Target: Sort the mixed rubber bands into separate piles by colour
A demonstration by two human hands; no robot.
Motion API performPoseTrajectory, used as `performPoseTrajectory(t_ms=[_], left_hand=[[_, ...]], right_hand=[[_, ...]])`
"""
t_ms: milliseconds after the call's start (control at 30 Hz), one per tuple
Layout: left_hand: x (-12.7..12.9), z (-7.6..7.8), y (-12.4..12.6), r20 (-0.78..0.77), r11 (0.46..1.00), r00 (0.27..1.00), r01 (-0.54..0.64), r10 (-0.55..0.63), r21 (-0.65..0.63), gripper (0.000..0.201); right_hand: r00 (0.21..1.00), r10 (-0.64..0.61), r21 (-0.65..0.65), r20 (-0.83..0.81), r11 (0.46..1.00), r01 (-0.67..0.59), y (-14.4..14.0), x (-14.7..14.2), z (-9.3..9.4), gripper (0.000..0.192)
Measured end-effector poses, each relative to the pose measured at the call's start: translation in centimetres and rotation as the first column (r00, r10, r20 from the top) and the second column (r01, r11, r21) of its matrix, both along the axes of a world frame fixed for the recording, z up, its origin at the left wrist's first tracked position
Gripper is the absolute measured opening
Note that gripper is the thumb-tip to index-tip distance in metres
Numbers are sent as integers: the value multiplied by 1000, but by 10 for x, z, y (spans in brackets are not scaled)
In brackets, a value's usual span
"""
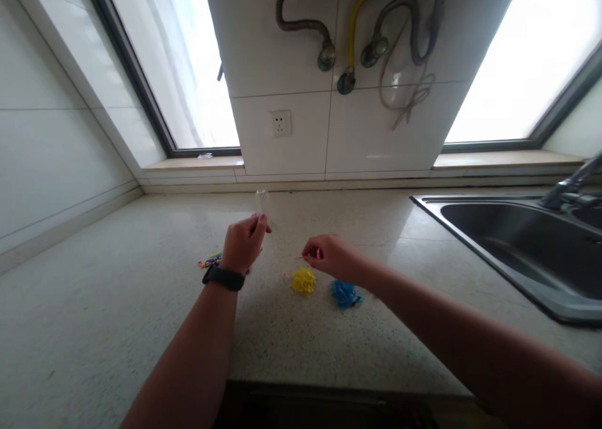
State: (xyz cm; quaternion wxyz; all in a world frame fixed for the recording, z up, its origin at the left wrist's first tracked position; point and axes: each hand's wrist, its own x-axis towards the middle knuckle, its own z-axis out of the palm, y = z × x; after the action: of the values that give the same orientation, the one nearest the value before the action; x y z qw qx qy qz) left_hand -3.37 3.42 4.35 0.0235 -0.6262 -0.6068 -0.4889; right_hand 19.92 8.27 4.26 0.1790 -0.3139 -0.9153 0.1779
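Head view, left hand: the left hand is raised over the tabletop, fingers curled in, pinching the base of a small clear tube that stands upright above the fingertips; the tube is faint against the pale stone. A black wristband circles the wrist.
Head view, right hand: the right hand hovers just above the tabletop, thumb and forefinger closed on a tiny thin piece with a hint of red; what it is cannot be told at this size.
Head view, yellow pile: 1 yellow pile of small loose bits lies on the tabletop directly below the right hand, between the 2 hands.
Head view, blue pile: 1 blue pile lies just beside the yellow pile, partly under the right forearm.
Head view, mixed bits: a multicoloured cluster lies on the tabletop left of the left wrist.
Head view, surroundings: a steel sink is set into the tabletop at the right, with a tap at its far edge. A wall socket sits on the tiled wall, and hoses hang above it between 2 windows.
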Motion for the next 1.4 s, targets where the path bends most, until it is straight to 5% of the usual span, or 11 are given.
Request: performPoseTrajectory(t_ms=[267,433,600,867,1400], left_hand=[[34,0,-8,-183,980,963,185,-197,-79,40],[46,-4,-9,-223,974,950,197,-218,-113,39],[46,-6,-8,-211,975,954,190,-211,-113,39],[38,-8,-5,-228,982,956,171,-184,-74,38],[22,-12,3,-299,989,944,120,-142,-91,40]], right_hand=[[915,-228,-81,-334,974,213,21,120,-15,22],[857,-302,8,-418,942,335,21,153,-21,22],[883,-248,130,-397,938,322,14,154,-10,19],[906,-212,137,-367,951,278,3,147,-5,18],[963,-257,98,-78,959,264,27,122,-29,17]])
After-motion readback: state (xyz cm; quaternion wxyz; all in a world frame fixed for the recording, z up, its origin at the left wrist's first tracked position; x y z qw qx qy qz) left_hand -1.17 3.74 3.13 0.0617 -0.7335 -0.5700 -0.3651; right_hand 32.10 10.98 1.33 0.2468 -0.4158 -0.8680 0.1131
